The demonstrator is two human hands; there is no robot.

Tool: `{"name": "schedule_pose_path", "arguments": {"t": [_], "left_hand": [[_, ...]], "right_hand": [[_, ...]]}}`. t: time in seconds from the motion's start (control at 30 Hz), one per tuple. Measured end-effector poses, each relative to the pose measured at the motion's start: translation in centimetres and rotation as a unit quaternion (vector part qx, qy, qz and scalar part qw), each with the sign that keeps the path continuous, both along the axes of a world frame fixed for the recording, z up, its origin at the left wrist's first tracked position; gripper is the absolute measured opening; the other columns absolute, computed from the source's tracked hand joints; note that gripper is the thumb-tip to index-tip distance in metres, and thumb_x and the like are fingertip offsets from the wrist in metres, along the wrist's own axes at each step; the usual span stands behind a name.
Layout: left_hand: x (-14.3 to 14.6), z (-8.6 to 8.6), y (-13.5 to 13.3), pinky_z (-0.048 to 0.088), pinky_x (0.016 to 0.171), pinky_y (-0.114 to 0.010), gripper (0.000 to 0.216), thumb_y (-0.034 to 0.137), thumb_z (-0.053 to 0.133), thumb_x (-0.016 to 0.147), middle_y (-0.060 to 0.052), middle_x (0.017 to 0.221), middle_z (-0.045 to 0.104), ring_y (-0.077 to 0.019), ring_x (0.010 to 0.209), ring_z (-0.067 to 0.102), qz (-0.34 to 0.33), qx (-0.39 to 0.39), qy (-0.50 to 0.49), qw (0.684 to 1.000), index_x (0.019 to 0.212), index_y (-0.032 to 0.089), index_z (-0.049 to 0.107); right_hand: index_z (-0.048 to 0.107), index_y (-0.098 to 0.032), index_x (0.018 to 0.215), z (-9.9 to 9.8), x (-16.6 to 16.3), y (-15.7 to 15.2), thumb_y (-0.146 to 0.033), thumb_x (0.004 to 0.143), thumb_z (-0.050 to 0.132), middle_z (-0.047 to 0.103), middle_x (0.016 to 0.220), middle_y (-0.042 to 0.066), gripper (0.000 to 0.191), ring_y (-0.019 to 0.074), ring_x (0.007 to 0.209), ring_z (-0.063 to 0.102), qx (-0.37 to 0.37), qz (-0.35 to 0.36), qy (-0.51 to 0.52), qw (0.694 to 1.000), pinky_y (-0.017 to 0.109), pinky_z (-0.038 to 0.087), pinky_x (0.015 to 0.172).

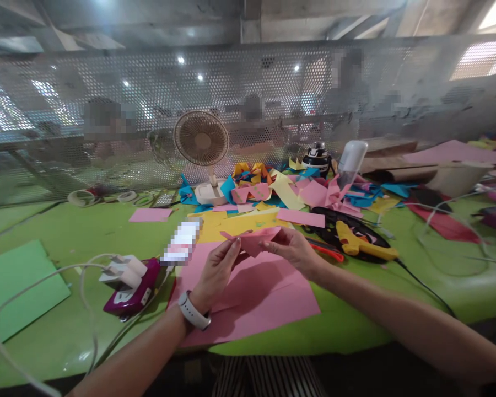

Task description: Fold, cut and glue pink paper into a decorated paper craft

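A folded piece of pink paper (254,241) is held up between my two hands, above a large pink sheet (268,298) on the green table. My left hand (222,264), with a white band on the wrist, pinches the paper's left end between thumb and fingers. At the other end, my right hand (291,251) grips it with the thumb in front and the fingers behind. Yellow sheets (231,225) lie just beyond the hands. Close to my right hand are orange-handled scissors (326,251), partly hidden, and a yellow glue gun (361,245) on a black tray.
A phone (182,241) and a purple power strip (132,292) with plugs and white cables lie left. Green sheets (20,292) are farther left. Behind stand a small fan (201,139), a pile of folded coloured paper (273,187) and a perforated metal screen (149,99).
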State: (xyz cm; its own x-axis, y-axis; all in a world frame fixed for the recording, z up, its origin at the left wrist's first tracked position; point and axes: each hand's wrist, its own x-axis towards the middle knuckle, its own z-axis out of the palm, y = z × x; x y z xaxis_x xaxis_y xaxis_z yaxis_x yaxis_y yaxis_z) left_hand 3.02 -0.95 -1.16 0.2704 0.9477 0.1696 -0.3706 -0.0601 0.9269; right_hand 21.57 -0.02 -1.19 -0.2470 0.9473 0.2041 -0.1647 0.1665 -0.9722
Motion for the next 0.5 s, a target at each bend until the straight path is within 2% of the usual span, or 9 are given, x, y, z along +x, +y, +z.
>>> {"name": "schedule_pose_path", "arguments": {"t": [0.23, 0.5], "left_hand": [[0.15, 0.19, -0.21, 0.044, 0.094, -0.040, 0.028, 0.031, 0.056, 0.086, -0.008, 0.110, 0.065, -0.0236, 0.105, 0.058, -0.038, -0.009, -0.013, 0.999, 0.110, 0.019, 0.063], [0.15, 0.22, -0.17, 0.042, 0.096, -0.041, 0.025, 0.028, 0.053, 0.088, -0.007, 0.112, 0.064, -0.0235, 0.107, 0.057, -0.042, -0.015, -0.026, 0.999, 0.109, 0.019, 0.063]], "right_hand": [[0.068, -0.016, 0.076, -0.64, -0.04, 0.36, -0.034, 0.068, 0.073, 0.064, 0.067, 0.000, 0.020, 0.0101, 0.062, 0.054, -0.012, -0.025, 0.051, 0.998, 0.026, 0.042, 0.063], [0.071, -0.019, 0.076, -0.23, 0.05, 0.20, -0.038, 0.072, 0.069, 0.065, 0.071, 0.000, 0.019, 0.0094, 0.063, 0.053, -0.033, -0.012, 0.083, 0.996, 0.026, 0.044, 0.066]]}}
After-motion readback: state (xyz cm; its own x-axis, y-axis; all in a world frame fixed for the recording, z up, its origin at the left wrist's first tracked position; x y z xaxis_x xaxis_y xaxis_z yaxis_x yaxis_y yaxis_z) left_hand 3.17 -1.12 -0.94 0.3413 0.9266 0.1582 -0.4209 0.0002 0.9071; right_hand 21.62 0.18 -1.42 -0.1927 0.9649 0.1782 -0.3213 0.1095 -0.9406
